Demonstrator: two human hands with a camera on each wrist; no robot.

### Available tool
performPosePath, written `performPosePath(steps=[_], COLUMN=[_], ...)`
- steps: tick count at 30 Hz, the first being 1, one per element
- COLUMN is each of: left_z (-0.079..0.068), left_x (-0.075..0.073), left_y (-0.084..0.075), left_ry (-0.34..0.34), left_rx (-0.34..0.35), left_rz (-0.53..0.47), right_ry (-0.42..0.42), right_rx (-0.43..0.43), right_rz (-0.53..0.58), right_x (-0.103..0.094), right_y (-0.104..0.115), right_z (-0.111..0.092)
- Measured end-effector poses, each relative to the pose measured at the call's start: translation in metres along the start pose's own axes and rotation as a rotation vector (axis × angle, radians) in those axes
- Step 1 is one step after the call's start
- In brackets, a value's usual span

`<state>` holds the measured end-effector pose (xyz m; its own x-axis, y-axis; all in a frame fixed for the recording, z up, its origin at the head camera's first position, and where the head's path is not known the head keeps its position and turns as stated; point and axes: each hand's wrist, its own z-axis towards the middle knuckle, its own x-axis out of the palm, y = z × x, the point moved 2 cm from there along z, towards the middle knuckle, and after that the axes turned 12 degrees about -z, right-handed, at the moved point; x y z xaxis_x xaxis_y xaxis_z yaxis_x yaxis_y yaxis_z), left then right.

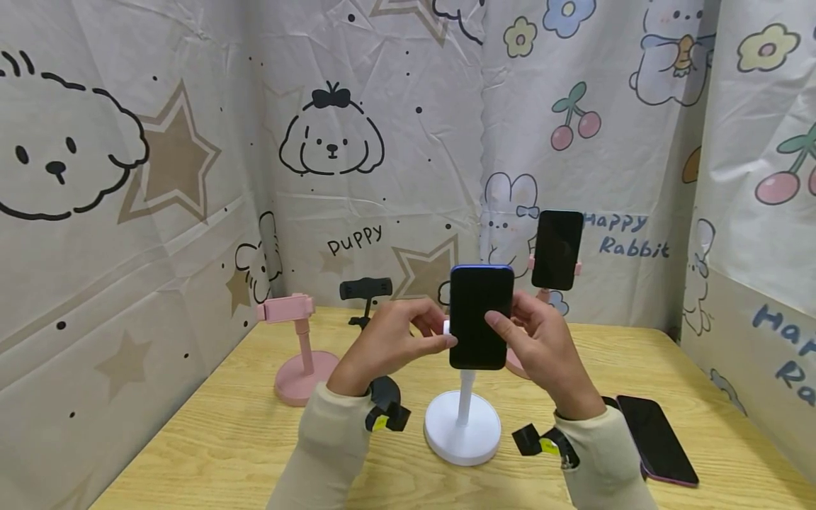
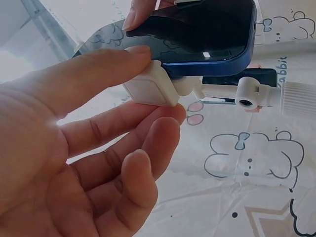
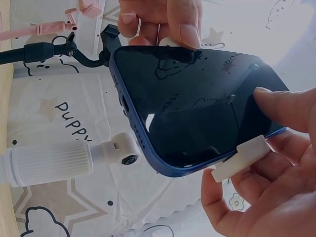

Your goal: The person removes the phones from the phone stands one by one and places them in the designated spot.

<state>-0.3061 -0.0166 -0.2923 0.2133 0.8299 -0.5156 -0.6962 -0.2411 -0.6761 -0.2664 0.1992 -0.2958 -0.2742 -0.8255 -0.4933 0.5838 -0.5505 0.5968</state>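
A blue-edged smartphone (image 1: 473, 297) stands upright, dark screen facing me, at the head of a white phone stand (image 1: 463, 432). My left hand (image 1: 398, 336) pinches the white clamp arm (image 2: 153, 90) at the phone's left edge, thumb on top and fingers beneath, the other fingers loosely bent. On the opposite side my right hand (image 1: 550, 343) grips the phone, its thumb lying on the screen and its fingers behind. In the right wrist view a second white clamp arm (image 3: 242, 159) hooks over the phone's edge beside those fingers. The phone hides most of the holder's back.
A pink phone stand (image 1: 306, 354) and a black one (image 1: 366, 289) stand at the back left. Behind my right hand, another pink stand carries a black phone (image 1: 557, 249). Another phone (image 1: 659, 439) lies by my right sleeve. Printed cloth (image 1: 382, 212) encloses the wooden table (image 1: 210, 439).
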Motion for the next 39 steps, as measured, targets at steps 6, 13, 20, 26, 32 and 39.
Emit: performPosePath(steps=[6, 13, 20, 26, 32, 39], left_z=[0.0, -0.0002, -0.0017, -0.0039, -0.005, -0.0045], left_x=[0.0005, 0.0003, -0.0009, -0.004, -0.0056, -0.0071], left_y=[-0.0011, 0.0002, -0.0013, -0.0053, -0.0055, -0.0041], left_ry=[-0.005, -0.019, -0.029, -0.031, -0.021, 0.004], left_rx=[0.011, 0.017, 0.013, 0.005, -0.003, 0.004], left_rz=[-0.01, 0.001, 0.008, 0.005, 0.0, -0.009], right_ry=[0.002, 0.016, 0.037, 0.042, 0.05, 0.086], right_rx=[-0.015, -0.011, -0.022, -0.012, 0.002, 0.041], right_rz=[-0.042, -0.047, -0.053, -0.094, -0.102, -0.064], right_x=[-0.0027, -0.0028, -0.0035, -0.0056, -0.0063, -0.0098], right_y=[-0.0008, -0.0002, 0.0017, 0.0036, 0.0038, 0.0026], right_z=[0.0006, 0.0004, 0.0004, -0.0002, 0.0001, 0.0002])
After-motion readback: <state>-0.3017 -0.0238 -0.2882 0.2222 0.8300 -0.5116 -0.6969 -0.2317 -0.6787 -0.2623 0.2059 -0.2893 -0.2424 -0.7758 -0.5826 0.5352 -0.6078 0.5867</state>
